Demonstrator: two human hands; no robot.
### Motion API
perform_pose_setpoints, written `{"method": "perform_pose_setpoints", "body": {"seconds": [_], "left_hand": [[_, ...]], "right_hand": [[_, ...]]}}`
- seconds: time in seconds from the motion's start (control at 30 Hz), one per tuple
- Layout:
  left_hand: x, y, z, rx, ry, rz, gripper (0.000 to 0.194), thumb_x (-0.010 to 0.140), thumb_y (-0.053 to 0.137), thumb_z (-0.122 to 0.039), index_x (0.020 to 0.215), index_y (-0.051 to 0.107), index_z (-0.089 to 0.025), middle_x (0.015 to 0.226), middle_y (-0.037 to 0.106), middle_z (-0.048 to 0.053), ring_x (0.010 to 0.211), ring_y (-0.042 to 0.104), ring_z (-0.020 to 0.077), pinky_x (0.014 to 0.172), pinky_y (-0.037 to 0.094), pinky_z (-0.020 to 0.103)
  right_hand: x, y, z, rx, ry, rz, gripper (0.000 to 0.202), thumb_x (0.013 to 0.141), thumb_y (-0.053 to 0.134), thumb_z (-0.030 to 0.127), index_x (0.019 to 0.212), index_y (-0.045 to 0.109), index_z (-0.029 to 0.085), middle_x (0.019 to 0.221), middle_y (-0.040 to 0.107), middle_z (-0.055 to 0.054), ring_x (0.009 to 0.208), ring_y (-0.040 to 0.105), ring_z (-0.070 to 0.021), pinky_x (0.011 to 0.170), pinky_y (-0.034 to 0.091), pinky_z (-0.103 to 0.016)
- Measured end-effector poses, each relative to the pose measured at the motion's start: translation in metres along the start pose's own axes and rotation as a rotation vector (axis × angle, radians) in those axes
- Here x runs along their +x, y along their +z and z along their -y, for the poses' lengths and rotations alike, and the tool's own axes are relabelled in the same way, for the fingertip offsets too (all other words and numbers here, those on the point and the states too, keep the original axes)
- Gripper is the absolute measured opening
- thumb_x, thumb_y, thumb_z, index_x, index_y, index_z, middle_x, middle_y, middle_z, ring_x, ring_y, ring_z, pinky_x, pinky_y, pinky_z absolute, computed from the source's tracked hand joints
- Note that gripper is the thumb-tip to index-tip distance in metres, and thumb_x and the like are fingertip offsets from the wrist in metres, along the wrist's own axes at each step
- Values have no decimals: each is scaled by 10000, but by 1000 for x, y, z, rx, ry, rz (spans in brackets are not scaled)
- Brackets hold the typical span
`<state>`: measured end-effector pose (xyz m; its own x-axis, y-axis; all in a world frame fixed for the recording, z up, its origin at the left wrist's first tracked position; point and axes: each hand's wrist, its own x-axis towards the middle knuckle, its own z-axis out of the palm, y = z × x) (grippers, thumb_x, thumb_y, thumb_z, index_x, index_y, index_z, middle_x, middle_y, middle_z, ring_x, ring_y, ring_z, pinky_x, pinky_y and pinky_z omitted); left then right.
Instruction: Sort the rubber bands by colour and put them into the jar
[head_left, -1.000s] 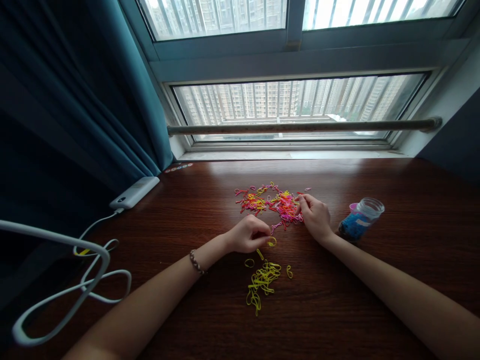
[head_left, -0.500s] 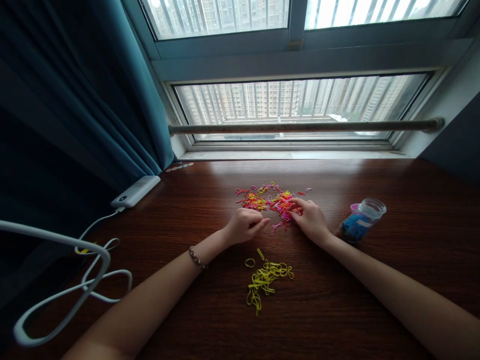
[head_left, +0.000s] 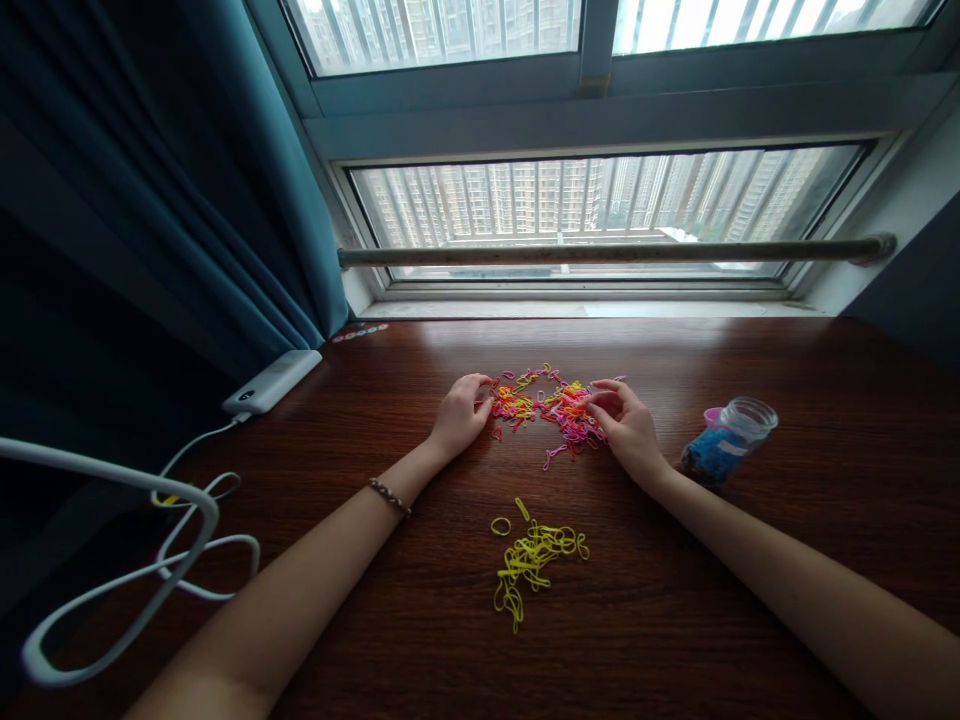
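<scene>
Pink, red and yellow rubber loops [head_left: 571,413] lie between my left hand [head_left: 459,416] and right hand [head_left: 628,430], both narrowly curled, any hold unclear; likely light, stretchy, best pinched by an edge.

Blue curtain [head_left: 285,230] — daylit, barred window [head_left: 607,205] — glossy brown table [head_left: 420,620].

1. I take this for a room in a home, likely a city flat.
2. A long blue curtain [head_left: 225,180] hangs on the left, beside a broad window [head_left: 465,205] on the far side.
3. Through the glass I see bars and tall apartment-like buildings.
4. A metal rail [head_left: 615,253] crosses before the lower pane.
5. On the left of the dark wooden tabletop [head_left: 637,620] lies a white corded device [head_left: 274,382].
</scene>
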<state>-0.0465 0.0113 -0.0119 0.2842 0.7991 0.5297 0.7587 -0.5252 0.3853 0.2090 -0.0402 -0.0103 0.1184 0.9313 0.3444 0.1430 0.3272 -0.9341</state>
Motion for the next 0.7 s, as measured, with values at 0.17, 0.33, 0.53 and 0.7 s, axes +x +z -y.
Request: {"method": "perform_pose_setpoints", "body": {"seconds": [0.17, 0.33, 0.53, 0.7], "left_hand": [[-1, 4, 3, -3, 27, 59, 305, 777, 508, -181, 1081, 517, -160, 1133, 551, 89, 1127, 464, 220, 986, 372, 384], [-1, 4, 2, -2, 49, 69, 293, 777, 511, -188, 1068, 525, -155, 1110, 567, 88, 1129, 467, 226, 991, 373, 391], [-1, 5, 3, -4, 67, 68, 295, 777, 516, -191, 1070, 524, -159, 1104, 570, 87, 1123, 471, 228, 983, 381, 398], [-2, 4, 2, -13, 77, 76, 299, 779, 519, -195, 1076, 524, -155, 1096, 572, 94, 1117, 473, 227, 980, 384, 396]], "right_hand": [[-1, 1, 0, 43, 8, -1, 386, 680, 662, 351, 997, 524, 181, 844, 623, -48, 788, 625, -181, 743, 517, -334], [-4, 1, 2, 2, -13, 20, 334, 719, 631, 345, 999, 547, 183, 929, 647, -74, 857, 629, -199, 825, 502, -379], [-5, 1, 4, -58, -22, 29, 323, 730, 618, 340, 1005, 566, 179, 913, 659, -77, 836, 637, -205, 791, 517, -376], [-6, 1, 7, -81, -33, 29, 321, 728, 612, 334, 1007, 588, 176, 948, 657, -76, 829, 639, -204, 754, 522, -349]]}}
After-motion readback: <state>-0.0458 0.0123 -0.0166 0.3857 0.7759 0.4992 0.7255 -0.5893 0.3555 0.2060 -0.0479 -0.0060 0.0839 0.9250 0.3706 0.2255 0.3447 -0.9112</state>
